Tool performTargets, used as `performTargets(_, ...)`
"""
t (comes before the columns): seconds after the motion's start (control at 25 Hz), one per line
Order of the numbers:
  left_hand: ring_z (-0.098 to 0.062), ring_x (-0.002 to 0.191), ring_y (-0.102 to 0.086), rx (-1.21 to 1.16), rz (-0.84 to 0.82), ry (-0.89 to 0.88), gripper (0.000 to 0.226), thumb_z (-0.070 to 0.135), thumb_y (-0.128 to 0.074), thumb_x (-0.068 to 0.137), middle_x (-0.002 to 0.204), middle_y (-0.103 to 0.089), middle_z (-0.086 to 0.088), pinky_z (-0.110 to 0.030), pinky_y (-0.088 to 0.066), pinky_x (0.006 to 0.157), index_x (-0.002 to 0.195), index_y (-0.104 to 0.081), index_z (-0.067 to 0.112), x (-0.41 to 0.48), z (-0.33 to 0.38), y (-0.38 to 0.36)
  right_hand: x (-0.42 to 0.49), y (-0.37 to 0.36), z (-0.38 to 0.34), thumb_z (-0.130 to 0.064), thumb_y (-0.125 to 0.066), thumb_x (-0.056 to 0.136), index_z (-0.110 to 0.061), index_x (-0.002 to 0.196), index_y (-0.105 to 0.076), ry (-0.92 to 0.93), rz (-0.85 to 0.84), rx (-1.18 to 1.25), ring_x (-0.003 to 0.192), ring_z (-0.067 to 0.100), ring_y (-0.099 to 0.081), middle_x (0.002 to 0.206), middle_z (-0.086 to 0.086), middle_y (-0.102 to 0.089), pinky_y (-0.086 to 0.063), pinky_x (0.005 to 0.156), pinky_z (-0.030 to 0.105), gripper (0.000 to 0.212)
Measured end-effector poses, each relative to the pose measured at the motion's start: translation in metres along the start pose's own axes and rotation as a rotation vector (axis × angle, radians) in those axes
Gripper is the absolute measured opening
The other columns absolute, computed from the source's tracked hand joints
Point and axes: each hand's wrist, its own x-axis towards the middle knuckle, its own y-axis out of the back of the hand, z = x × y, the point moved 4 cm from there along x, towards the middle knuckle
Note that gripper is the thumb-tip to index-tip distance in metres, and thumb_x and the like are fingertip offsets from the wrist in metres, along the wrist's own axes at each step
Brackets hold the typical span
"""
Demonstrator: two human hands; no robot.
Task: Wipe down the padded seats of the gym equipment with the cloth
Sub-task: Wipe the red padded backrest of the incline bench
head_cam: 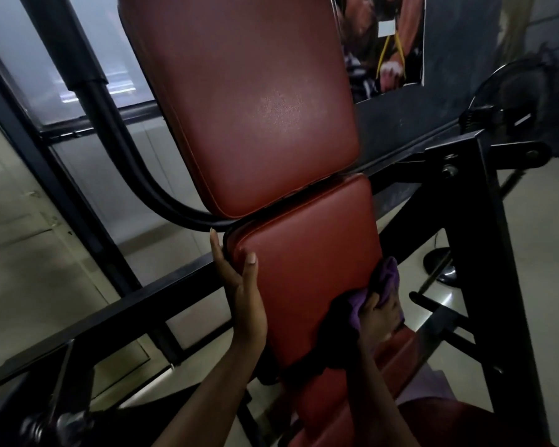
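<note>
So here's the bench: three dark red padded vinyl cushions in a row on a black steel frame [110,304]. The big upper back pad [246,101] has a shiny patch near its middle. The middle seat pad [307,262] sits right under it with only a thin gap between them, and the lower pad [329,401] follows at the bottom. The middle pad's long axis runs bottom to top of the view, in line with the pad above, its top end leaning a bit left.

The left hand [239,285] lies flat along that pad's left edge. Its fingers are straight and pointing up, with the thumb on the front face, so it's bracing the pad rather than clutching it.

The right hand [380,321] is over on the right edge, well apart from the left, with its fingers curled round a bunched purple cloth [386,277]. The cloth is pressed against the middle pad's lower right side, its loose end poking upward along the edge. There's a dark lump just left of it, and I can't tell if that's cloth or shadow.

Behind the bench there's a poster [381,53] on the wall and a black pedestal fan [513,91] to the right, standing on a pale tiled floor [29,285].
</note>
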Motion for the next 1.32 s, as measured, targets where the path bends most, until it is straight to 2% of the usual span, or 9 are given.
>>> performTargets(0.16,-0.02,0.144,-0.023,-0.085,-0.133,0.072,0.062,0.069,-0.055,0.075,0.158,-0.017,0.005,-0.056,-0.028,0.112,0.125,-0.019,0.073,0.004,-0.007,0.01,-0.019,0.016,-0.038,-0.043,-0.025,0.068,-0.011,0.13,-0.052,-0.11,0.064,0.032,0.111,0.041,-0.054,0.125,0.024,-0.057,-0.041,0.094,0.045,0.075)
performTargets(0.28,-0.019,0.135,-0.042,-0.245,-0.245,0.23,0.086,0.062,-0.062,0.075,0.152,-0.033,-0.003,-0.037,-0.046,0.102,0.146,-0.019,0.04,0.016,-0.013,0.027,-0.071,0.004,-0.138,-0.036,-0.037,0.073,-0.024,0.133,-0.05,0.223,-0.05,0.112,0.118,0.03,-0.047,0.134,0.014,-0.052,-0.033,0.096,0.04,0.062)
performTargets(0.4,-0.022,0.132,-0.045,-0.336,-0.283,0.349,0.098,0.051,-0.069,0.074,0.154,-0.028,-0.011,-0.031,-0.051,0.095,0.15,-0.016,0.02,0.022,-0.015,0.042,-0.105,-0.019,-0.182,-0.043,-0.03,0.071,-0.04,0.135,-0.041,0.172,-0.175,0.098,0.133,0.023,-0.023,0.15,-0.001,-0.033,-0.02,0.102,0.051,0.065)
performTargets(0.64,-0.01,0.118,-0.059,-0.219,-0.261,0.306,0.076,0.043,-0.055,0.082,0.136,-0.051,0.0,-0.024,-0.053,0.086,0.148,-0.019,0.027,0.008,-0.022,0.036,-0.114,-0.023,-0.127,-0.04,-0.038,0.077,-0.034,0.131,-0.044,0.157,0.028,-0.002,0.121,0.02,-0.029,0.142,0.006,-0.046,-0.036,0.087,0.061,0.055)
performTargets(0.88,-0.012,0.117,-0.057,0.017,-0.334,0.358,0.123,0.074,-0.073,0.046,0.137,-0.048,0.0,-0.027,-0.053,0.088,0.145,-0.023,0.023,-0.027,-0.046,0.028,-0.133,-0.009,-0.057,-0.039,-0.038,0.084,-0.02,0.126,-0.055,0.036,0.07,-0.042,0.115,0.036,-0.049,0.133,0.015,-0.054,-0.04,0.087,0.057,0.049)
performTargets(0.96,-0.018,0.119,-0.056,0.052,-0.342,0.361,0.108,0.076,-0.068,0.052,0.138,-0.047,0.001,-0.033,-0.054,0.09,0.141,-0.023,0.035,-0.033,-0.049,0.03,-0.135,-0.003,-0.035,-0.046,-0.035,0.089,-0.014,0.124,-0.057,0.047,0.063,-0.038,0.112,0.038,-0.054,0.13,0.017,-0.056,-0.04,0.09,0.045,0.052)
performTargets(1.12,-0.006,0.111,-0.057,0.024,-0.313,0.348,0.068,0.045,-0.06,0.083,0.128,-0.05,0.009,-0.018,-0.055,0.071,0.139,-0.021,0.045,-0.039,-0.041,0.029,-0.133,0.008,0.014,-0.034,-0.04,0.086,-0.015,0.125,-0.053,0.024,0.005,-0.139,0.111,0.037,-0.055,0.124,0.023,-0.059,-0.034,0.091,0.037,0.046)
performTargets(1.24,-0.011,0.119,-0.053,0.012,-0.273,0.283,0.065,0.038,-0.059,0.087,0.135,-0.045,0.006,-0.029,-0.055,0.083,0.136,-0.02,0.053,-0.044,-0.031,0.032,-0.114,0.023,0.022,-0.032,-0.037,0.079,-0.003,0.123,-0.057,0.012,-0.024,-0.107,0.107,0.046,-0.057,0.12,0.026,-0.06,-0.04,0.091,0.043,0.056)
performTargets(1.32,-0.018,0.128,-0.047,-0.007,-0.254,0.277,0.061,0.054,-0.058,0.082,0.14,-0.042,0.009,-0.043,-0.05,0.095,0.132,-0.023,0.06,-0.04,-0.027,0.036,-0.096,0.036,-0.016,-0.031,-0.037,0.079,-0.009,0.127,-0.054,0.105,-0.004,0.027,0.115,0.038,-0.053,0.127,0.02,-0.057,-0.039,0.096,0.042,0.055)
